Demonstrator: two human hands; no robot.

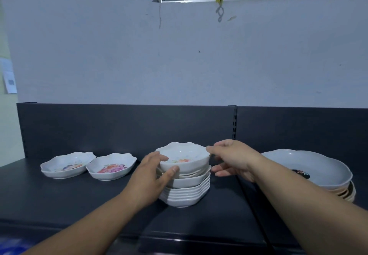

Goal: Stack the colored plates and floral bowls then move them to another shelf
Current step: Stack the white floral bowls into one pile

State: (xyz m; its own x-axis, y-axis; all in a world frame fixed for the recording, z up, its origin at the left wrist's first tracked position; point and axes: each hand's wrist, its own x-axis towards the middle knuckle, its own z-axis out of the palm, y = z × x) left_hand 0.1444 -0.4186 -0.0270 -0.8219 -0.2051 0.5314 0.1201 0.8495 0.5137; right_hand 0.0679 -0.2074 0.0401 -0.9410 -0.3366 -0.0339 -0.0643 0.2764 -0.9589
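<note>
Both hands hold the white scalloped bowl with a flower print [183,153] on top of the stack of white dishes [187,193]. The left hand [153,172] curls round its near left wall and the right hand [231,158] pinches its right rim, so the grip is closed on this bowl. Left of the grip, on the dark shelf [79,199], lie a second floral bowl [111,166] and, beyond it, a third floral bowl [67,164] — both apart from the stack. The left hand is nearer to them, so I judge it should reach next.
</note>
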